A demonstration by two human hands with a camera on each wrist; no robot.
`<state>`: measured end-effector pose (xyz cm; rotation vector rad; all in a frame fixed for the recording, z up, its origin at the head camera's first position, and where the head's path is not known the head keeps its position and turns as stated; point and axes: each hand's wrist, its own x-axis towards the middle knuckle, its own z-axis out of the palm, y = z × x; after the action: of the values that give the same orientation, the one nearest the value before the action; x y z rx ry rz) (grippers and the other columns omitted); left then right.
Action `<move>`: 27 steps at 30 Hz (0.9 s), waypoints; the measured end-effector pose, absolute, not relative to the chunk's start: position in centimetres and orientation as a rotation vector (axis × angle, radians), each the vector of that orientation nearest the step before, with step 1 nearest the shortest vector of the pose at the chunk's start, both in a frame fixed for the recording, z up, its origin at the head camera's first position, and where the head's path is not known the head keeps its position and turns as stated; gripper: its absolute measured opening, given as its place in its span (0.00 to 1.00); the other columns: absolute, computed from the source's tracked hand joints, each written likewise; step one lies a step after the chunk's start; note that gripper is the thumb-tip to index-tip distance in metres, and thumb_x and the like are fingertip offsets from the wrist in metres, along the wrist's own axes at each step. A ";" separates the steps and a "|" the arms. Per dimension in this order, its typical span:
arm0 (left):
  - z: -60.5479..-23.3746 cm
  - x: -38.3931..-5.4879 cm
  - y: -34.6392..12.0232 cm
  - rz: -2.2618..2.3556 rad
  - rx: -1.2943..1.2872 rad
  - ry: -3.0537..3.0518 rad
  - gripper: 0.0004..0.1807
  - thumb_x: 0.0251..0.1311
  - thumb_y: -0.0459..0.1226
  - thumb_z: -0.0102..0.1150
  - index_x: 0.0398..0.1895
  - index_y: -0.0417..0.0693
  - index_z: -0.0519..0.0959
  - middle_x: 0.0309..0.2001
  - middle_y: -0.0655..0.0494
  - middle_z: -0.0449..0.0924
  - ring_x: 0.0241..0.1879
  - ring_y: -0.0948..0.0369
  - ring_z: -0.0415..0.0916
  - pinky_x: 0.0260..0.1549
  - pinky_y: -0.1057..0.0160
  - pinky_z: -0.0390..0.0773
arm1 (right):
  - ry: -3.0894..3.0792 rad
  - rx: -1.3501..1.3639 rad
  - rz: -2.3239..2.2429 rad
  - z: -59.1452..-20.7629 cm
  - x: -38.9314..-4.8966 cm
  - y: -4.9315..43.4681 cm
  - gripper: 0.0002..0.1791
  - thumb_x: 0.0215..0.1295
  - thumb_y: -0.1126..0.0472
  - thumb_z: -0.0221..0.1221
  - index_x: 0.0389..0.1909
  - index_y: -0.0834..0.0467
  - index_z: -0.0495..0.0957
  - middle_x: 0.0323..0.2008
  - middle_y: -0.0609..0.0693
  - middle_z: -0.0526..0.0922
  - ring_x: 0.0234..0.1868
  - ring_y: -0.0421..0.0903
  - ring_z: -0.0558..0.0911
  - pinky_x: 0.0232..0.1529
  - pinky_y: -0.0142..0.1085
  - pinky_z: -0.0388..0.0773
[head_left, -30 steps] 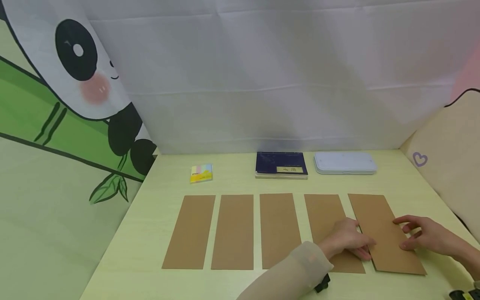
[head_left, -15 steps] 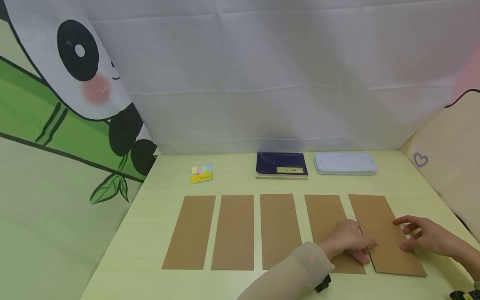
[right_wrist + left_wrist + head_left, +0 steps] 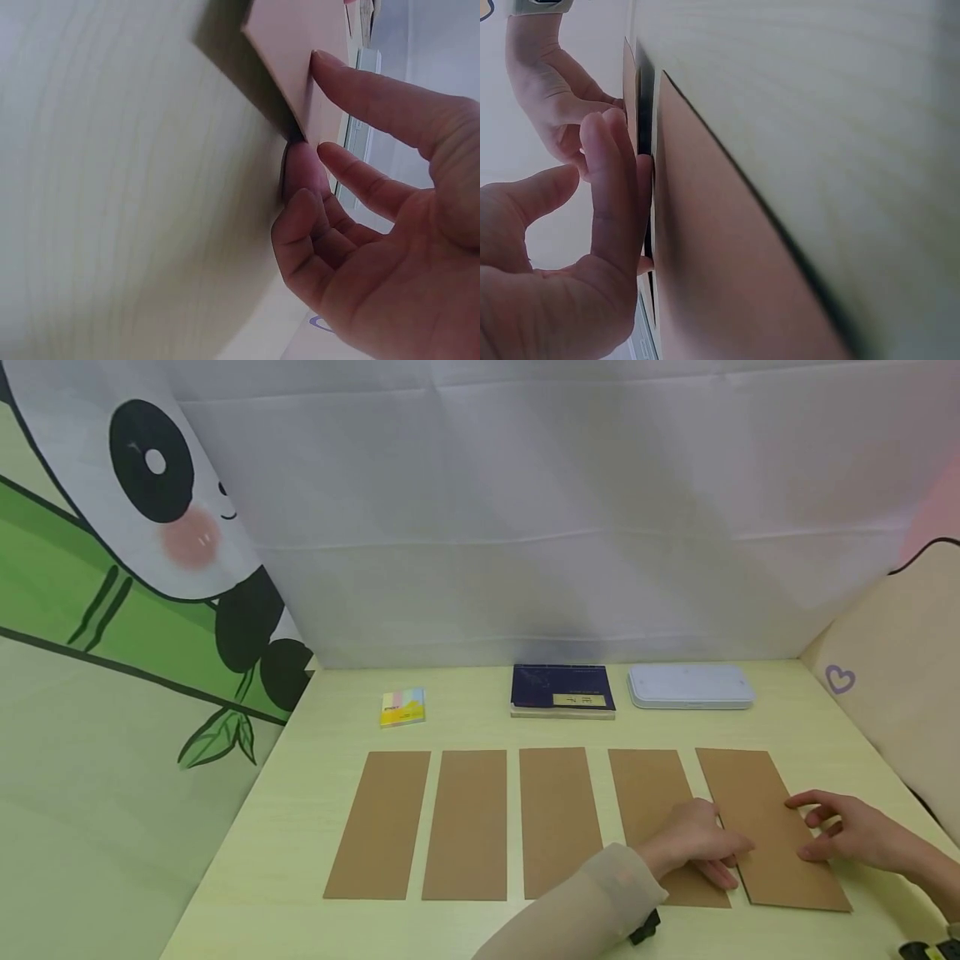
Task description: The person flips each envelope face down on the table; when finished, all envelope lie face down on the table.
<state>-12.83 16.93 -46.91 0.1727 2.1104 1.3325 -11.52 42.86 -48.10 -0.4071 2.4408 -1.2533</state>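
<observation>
Five brown cardboard rectangles lie in a row in the head view. My right hand [image 3: 862, 831] holds the rightmost piece of cardboard [image 3: 765, 835] by its right edge. In the right wrist view, the thumb [image 3: 360, 82] lies on top and a bent finger meets the edge, with that corner raised off the table. My left hand [image 3: 693, 839] reaches over the second piece from the right [image 3: 648, 785] to the rightmost piece's left edge. In the left wrist view, its fingers [image 3: 611, 195] are mostly straight against that edge, with the thumb apart from them.
Three more cardboard pieces [image 3: 378, 827] continue the row leftward. Behind stand a sticky-note pack [image 3: 402, 707], a dark blue notebook [image 3: 562, 689] and a pale blue pencil case [image 3: 690, 687]. A white curtain [image 3: 525, 527] closes the back.
My left thumb has shifted slightly away from the rightmost cardboard's edge. Everything else stays nearly in place.
</observation>
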 end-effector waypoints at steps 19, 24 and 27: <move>-46.3 -13.4 14.2 1.366 0.322 2.150 0.21 0.58 0.45 0.64 0.53 0.50 0.77 0.17 0.61 0.79 0.10 0.63 0.76 0.34 0.73 0.74 | 2.664 -0.351 -1.040 -47.7 -12.0 41.4 0.26 0.59 0.62 0.66 0.52 0.74 0.69 0.31 0.49 0.71 0.29 0.35 0.71 0.26 0.32 0.69; -45.1 -14.1 10.2 1.433 0.401 2.140 0.18 0.59 0.44 0.63 0.50 0.46 0.79 0.21 0.60 0.81 0.13 0.62 0.77 0.26 0.69 0.76 | 2.736 -0.240 -0.943 -47.3 -11.9 40.6 0.27 0.62 0.56 0.63 0.54 0.71 0.71 0.32 0.49 0.74 0.32 0.35 0.74 0.28 0.33 0.73; -44.8 -14.6 7.7 1.462 0.450 2.171 0.19 0.59 0.43 0.64 0.51 0.45 0.79 0.21 0.59 0.81 0.15 0.61 0.78 0.23 0.68 0.76 | 2.789 -0.223 -0.889 -47.0 -11.8 40.2 0.27 0.62 0.55 0.63 0.53 0.70 0.72 0.33 0.50 0.75 0.32 0.36 0.76 0.28 0.33 0.73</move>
<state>-14.58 7.70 -44.76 0.4500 2.1710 1.4616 -11.82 40.19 -46.95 -0.2228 2.7888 -0.8890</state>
